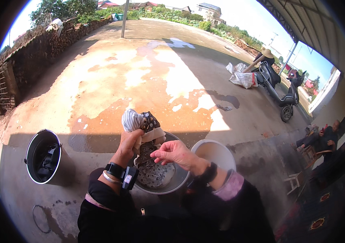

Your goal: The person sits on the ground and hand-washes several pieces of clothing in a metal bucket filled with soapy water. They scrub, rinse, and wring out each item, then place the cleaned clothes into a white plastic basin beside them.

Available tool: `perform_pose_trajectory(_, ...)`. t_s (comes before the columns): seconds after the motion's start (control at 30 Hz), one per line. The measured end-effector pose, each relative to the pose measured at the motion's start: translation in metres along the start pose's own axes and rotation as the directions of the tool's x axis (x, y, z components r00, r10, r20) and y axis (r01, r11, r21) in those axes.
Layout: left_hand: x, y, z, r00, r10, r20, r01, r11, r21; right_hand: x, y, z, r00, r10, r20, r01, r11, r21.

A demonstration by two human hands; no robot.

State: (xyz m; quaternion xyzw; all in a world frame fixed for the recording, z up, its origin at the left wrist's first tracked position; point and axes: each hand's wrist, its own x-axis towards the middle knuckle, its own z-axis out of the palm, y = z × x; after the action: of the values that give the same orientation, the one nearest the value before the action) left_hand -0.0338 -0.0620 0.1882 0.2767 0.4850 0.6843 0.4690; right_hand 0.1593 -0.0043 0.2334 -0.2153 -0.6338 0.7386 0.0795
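Note:
My left hand (130,141) is closed around a bunched bundle of cloth (152,121), with a striped white-grey part, a dark dotted part and a beige band. Dark patterned cloth hangs down from it over a round metal basin (168,190). In the basin lies light cloth with dark spots (157,177). Just right of the hanging cloth is my right hand (172,153), thumb and forefinger close together; whether a bit of cloth or thread is between them I cannot tell.
At the left stands a metal bucket (66,170) with dark contents. A pale basin (218,147) sits right of the metal one. Farther right are a scooter (277,86), white sacks (242,77), a wooden stool (293,182) and a seated person (330,138). The concrete has wet patches.

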Motion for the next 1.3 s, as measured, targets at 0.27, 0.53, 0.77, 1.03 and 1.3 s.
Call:
perform_pose_trajectory(0.27,0.005,-0.003,-0.003,0.997,-0.007,-0.071,0.007,1.0,-0.008,0.006,0.119,-0.006,0.942,0.327,0.075,-0.332,0.94,0.075)
perform_pose_trajectory(0.53,0.013,-0.014,-0.011,0.999,-0.015,0.046,0.011,0.997,0.079,0.033,0.09,-0.039,0.979,0.19,-0.069,-0.161,0.939,0.303)
perform_pose_trajectory(0.77,0.017,-0.024,0.002,0.986,-0.119,0.118,0.089,0.969,0.23,0.035,0.075,-0.036,0.988,-0.078,0.133,-0.023,0.778,0.627)
perform_pose_trajectory(1.03,0.021,-0.061,0.046,0.78,0.09,0.62,-0.455,0.762,0.461,0.034,0.102,-0.051,0.985,0.169,-0.029,-0.122,0.81,0.574)
perform_pose_trajectory(1.3,0.013,-0.05,0.054,0.822,-0.125,0.556,-0.013,0.971,0.238,0.03,0.103,-0.074,0.912,-0.199,-0.358,0.377,0.749,0.544)
